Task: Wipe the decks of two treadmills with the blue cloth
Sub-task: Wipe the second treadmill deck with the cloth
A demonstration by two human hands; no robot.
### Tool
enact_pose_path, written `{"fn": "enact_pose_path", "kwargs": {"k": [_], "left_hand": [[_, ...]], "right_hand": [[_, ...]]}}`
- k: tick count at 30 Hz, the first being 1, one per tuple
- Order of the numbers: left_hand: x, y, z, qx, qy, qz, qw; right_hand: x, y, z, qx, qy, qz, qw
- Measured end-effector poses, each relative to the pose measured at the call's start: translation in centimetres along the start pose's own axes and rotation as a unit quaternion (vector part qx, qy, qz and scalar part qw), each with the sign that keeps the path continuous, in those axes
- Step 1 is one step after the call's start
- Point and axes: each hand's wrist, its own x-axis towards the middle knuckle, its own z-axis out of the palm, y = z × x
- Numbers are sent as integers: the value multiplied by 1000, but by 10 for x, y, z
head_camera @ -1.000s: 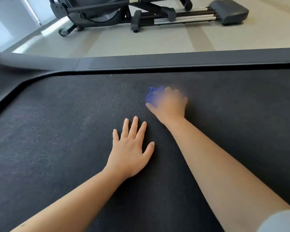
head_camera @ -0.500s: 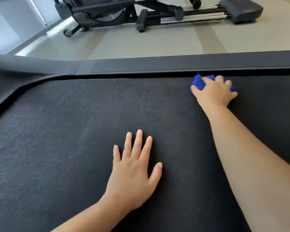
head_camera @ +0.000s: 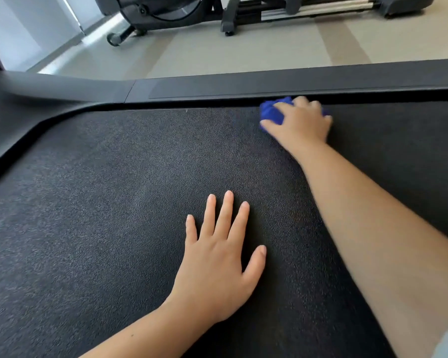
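Observation:
A black textured treadmill deck (head_camera: 114, 215) fills most of the view. My right hand (head_camera: 304, 122) grips a bunched blue cloth (head_camera: 270, 112) and presses it on the deck at its far edge, just below the smooth side rail (head_camera: 269, 85). Most of the cloth is hidden under that hand. My left hand (head_camera: 217, 259) lies flat on the middle of the deck with its fingers spread and straight, holding nothing.
The deck's raised black frame (head_camera: 16, 130) curves round on the left. Beyond the side rail lies beige floor (head_camera: 243, 55), and a black exercise machine (head_camera: 217, 9) with silver rails stands at the top.
My right hand swept the cloth from mid-deck rightwards and away to the far edge by the rail. The left hand stays flat on the deck.

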Motion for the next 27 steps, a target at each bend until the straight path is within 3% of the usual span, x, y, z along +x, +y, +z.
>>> {"fn": "enact_pose_path", "kwargs": {"k": [4,8,10,14,18,24,27], "left_hand": [[0,2,-3,-10,-37,-6,999],[1,3,-9,-59,-71,-35,995],[0,4,-10,-46,-80,-35,995],[0,4,-11,-63,-87,-38,993],[2,3,-12,-58,-94,-37,993],[2,3,-9,-63,-91,-28,994],[2,3,-9,-60,-87,-26,994]], "right_hand": [[-5,64,-24,-31,12,98,995],[-23,58,-28,-43,28,152,987],[-41,35,-27,-33,20,120,992],[-94,-14,-19,-22,1,-22,1000],[-115,2,-29,-22,-31,-54,998],[-140,91,-65,-53,12,137,989],[-160,84,-69,-63,22,187,980]]}}
